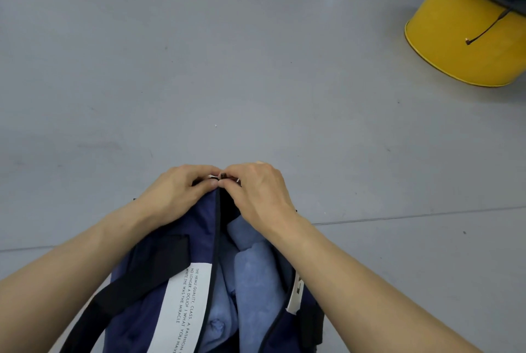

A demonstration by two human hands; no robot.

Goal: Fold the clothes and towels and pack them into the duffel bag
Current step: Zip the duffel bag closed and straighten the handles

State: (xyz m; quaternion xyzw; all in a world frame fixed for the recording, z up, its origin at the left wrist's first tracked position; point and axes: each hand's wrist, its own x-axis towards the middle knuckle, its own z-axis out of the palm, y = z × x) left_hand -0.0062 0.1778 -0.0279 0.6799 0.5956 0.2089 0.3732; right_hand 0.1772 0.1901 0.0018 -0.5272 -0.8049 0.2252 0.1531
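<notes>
A navy duffel bag (pixel 142 312) with black straps and a white printed label lies on the grey floor at the bottom centre, its top gaping. Folded light-blue towels (pixel 256 275) fill the inside. Both hands meet at the bag's far end. My left hand (pixel 178 190) grips the fabric edge there. My right hand (pixel 259 190) pinches a small dark zipper pull (pixel 223 175) between thumb and fingers. The far end of the zipper is hidden under the fingers.
A yellow round bin (pixel 466 42) with a black liner stands at the top right, a thin black cord hanging down its side. Grey floor (pixel 199 68) stretches beyond the bag, with a seam line running across near my wrists.
</notes>
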